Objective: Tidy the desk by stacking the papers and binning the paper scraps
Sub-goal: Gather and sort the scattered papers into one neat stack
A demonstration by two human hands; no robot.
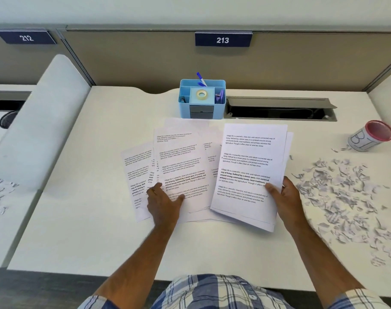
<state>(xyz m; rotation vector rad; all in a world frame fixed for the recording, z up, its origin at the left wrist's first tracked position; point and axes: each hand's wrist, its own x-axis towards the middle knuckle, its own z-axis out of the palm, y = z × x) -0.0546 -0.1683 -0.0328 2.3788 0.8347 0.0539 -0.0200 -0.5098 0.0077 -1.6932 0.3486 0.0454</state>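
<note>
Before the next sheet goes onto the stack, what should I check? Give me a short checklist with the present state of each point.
1. Right hand holds the stack firmly: ok.
2. Left hand rests on the loose sheets: ok.
3. Stack edges aligned: not ok, lower sheets stick out.
4. All loose sheets gathered: not ok, several lie fanned out.
5. Scraps binned: not ok, they lie on the desk.
6. Bin upright: not ok, on its side.

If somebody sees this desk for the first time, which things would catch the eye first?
Probably the fanned white printed sheets at the desk's middle, with the left hand pressing on them and the right hand gripping a neater stack of printed sheets. Next, the scattered white paper scraps on the right, below a red-rimmed white cup.
</note>
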